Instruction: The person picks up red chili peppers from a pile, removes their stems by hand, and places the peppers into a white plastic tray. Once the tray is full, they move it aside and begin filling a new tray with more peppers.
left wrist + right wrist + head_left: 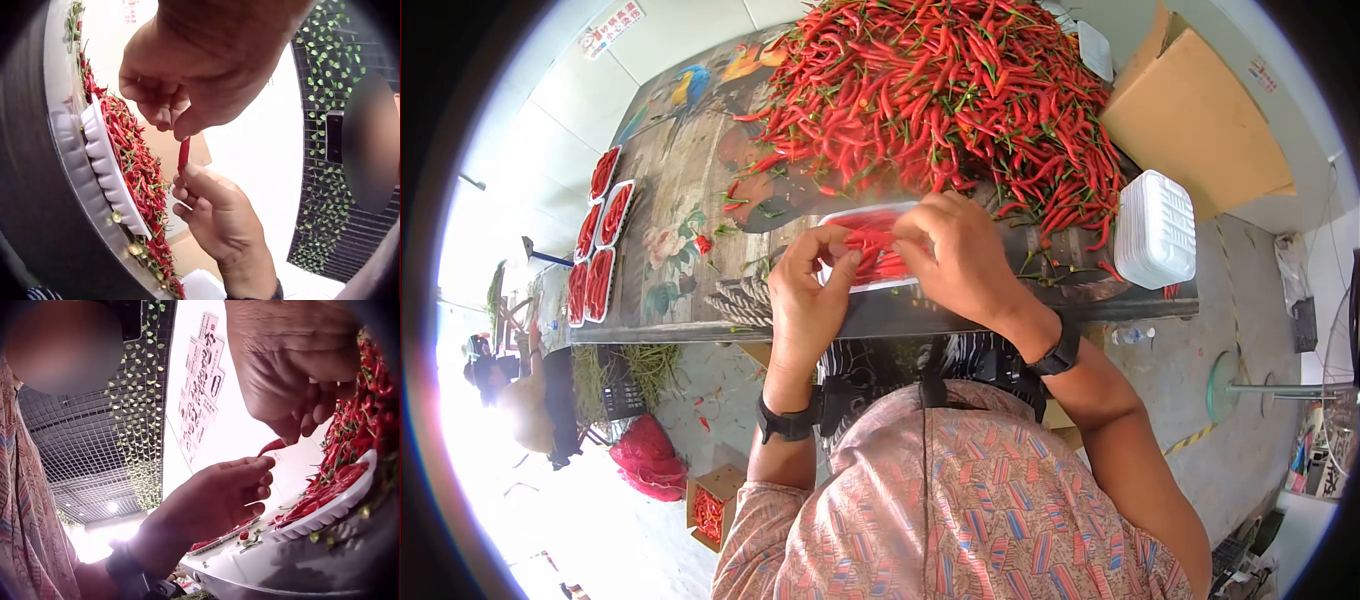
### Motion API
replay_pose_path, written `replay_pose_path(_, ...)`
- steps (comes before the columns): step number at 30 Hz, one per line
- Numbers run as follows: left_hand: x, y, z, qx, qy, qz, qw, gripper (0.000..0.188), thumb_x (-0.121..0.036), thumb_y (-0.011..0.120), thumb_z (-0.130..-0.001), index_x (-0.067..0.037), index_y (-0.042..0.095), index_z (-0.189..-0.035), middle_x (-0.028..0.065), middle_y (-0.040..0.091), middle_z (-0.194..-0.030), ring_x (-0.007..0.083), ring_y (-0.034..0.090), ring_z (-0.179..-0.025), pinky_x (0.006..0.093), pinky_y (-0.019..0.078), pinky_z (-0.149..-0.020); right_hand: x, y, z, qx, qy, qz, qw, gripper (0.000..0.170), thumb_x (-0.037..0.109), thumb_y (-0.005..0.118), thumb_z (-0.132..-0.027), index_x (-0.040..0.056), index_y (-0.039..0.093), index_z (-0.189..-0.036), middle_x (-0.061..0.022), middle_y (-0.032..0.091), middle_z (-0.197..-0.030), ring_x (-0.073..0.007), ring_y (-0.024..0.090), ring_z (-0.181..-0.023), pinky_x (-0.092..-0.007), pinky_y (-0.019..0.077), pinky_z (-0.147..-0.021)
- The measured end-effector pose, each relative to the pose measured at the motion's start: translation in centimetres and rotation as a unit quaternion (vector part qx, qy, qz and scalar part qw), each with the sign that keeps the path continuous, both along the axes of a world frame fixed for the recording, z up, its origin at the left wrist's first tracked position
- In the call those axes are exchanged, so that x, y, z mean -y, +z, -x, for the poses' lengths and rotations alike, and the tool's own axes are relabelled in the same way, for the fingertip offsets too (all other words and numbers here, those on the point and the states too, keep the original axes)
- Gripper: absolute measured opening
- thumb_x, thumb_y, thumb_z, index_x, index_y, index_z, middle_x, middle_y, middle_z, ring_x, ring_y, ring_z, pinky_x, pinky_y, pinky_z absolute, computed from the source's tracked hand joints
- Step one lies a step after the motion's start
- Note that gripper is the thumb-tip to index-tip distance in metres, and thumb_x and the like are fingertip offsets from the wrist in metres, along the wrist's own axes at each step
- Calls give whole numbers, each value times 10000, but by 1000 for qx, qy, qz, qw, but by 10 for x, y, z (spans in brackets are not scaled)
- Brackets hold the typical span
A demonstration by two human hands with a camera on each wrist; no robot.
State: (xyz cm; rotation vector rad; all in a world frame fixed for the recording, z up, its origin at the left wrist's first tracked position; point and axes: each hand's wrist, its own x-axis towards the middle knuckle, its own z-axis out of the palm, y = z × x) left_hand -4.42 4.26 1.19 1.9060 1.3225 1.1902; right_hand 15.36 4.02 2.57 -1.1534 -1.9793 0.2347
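Observation:
Over a white foam tray (888,285) of red chili peppers, my left hand (810,290) and right hand (962,255) come close together. Both pinch one red chili (184,153) between fingertips and thumb, one hand at each end. The right wrist view shows the same chili (272,447) stretched between the left hand (212,500) and the right hand (294,369), above the tray (325,520). Chilies in the tray lie side by side, partly hidden by the hands in the head view. Just beyond it rises a big heap of red chilies (940,90) with green stems.
Several filled trays (614,213) line the table's left end. A stack of white trays (1165,230) stands at the right edge, near a cardboard box (1200,115). Rope (742,303) lies along the front edge. On the floor are a red sack (648,460) and a box of chilies (708,512).

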Motion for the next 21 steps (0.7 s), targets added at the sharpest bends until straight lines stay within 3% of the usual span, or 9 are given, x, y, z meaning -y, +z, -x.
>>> replay_pose_path(2, -2, -6, 3, 137, -9, 109, 985, 151, -28, 713, -871, 9, 662, -1008, 8, 631, -823, 49, 549, -748, 234, 472, -701, -1, -2, 8, -14, -18, 13, 1000, 108, 64, 733, -790, 38, 662, -868, -93, 613, -803, -287, 626, -785, -402, 484, -709)
replay_pose_path(4, 1, -4, -3, 195, -34, 108, 974, 127, -22, 692, -891, 13, 659, -1008, 9, 643, -828, 50, 565, -760, 226, 480, -710, 0, -10, 19, -182, 39, 109, 977, 117, 87, 737, -789, 19, 670, -856, -138, 641, -807, -320, 628, -789, -413, 483, -704)
replay_pose_path(5, 2, -3, -5, 251, -60, 108, 960, 104, -17, 672, -912, 17, 657, -1009, 11, 655, -834, 51, 581, -772, 218, 487, -719, 1, -12, 22, -182, 39, 109, 976, 117, 87, 737, -789, 19, 670, -856, -138, 641, -807, -320, 628, -789, -413, 483, -704)
replay_pose_path(9, 6, 2, -5, 238, -79, 129, 959, 134, -19, 655, -936, 6, 632, -1065, -3, 651, -947, 57, 588, -870, 216, 479, -792, 3, -19, 28, -233, 54, 204, 949, 140, 107, 730, -817, -1, 693, -900, -155, 667, -839, -291, 655, -805, -382, 510, -715)
replay_pose_path(12, 4, 3, -5, 204, -59, 107, 971, 94, -22, 662, -920, 14, 656, -1008, 40, 696, -865, 71, 631, -804, 240, 512, -727, 1, -17, 22, -209, 54, 182, 959, 147, 118, 725, -830, -6, 694, -905, -151, 671, -850, -273, 657, -806, -372, 513, -718)
replay_pose_path(15, -9, 4, 6, 84, 3, 41, 996, 101, -34, 681, -888, 3, 653, -978, 77, 703, -849, 137, 669, -773, 285, 521, -713, 3, -9, 6, -181, 33, 149, 972, 132, 106, 703, -850, -8, 696, -915, -131, 684, -866, -229, 658, -791, -339, 508, -703)
replay_pose_path(17, -17, 8, 11, -113, 33, -96, 988, 106, -45, 695, -851, -8, 642, -934, 117, 689, -838, 244, 682, -751, 342, 518, -690, 6, -9, -4, -165, 13, 148, 975, 121, 93, 689, -866, -10, 699, -928, -114, 696, -880, -191, 660, -776, -308, 503, -687)
replay_pose_path(18, -20, 11, 9, -120, 33, -92, 988, 93, -44, 703, -822, -19, 629, -873, 131, 666, -810, 308, 661, -752, 380, 508, -686, 7, -10, -7, -160, -3, 155, 975, 121, 92, 690, -862, -10, 700, -927, -116, 691, -864, -193, 663, -772, -307, 502, -681)
replay_pose_path(21, -31, 0, 9, -134, 8, -107, 985, 103, -43, 720, -789, -39, 628, -836, 115, 657, -791, 303, 643, -755, 388, 498, -690, 11, -15, -15, -148, -21, 163, 975, 117, 85, 696, -854, -10, 700, -922, -118, 683, -845, -199, 669, -760, -310, 504, -671)
